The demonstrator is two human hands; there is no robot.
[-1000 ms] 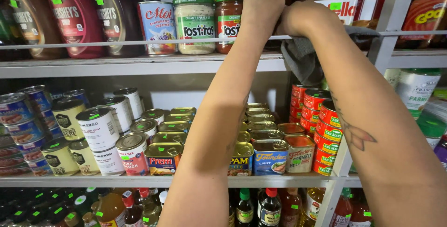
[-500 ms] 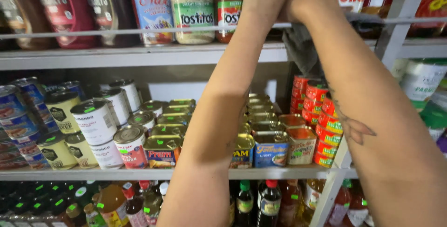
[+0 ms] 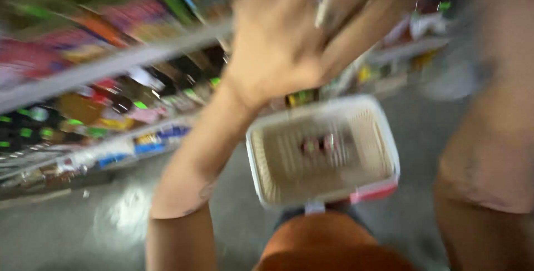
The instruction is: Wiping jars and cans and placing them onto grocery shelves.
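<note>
Your left hand (image 3: 278,43) is raised with fingers spread, holding nothing; your right arm is at the frame's right, its hand blurred, grip impossible to tell. Below sits a white woven plastic basket (image 3: 384,137), beside blurred grocery shelves (image 3: 100,65).

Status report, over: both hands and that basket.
Left hand raised, fingers spread, grip unclear through blur. Right hand out of frame, only the forearm shows. White basket on the floor below, small items inside, blurred. Shelves at left.
</note>
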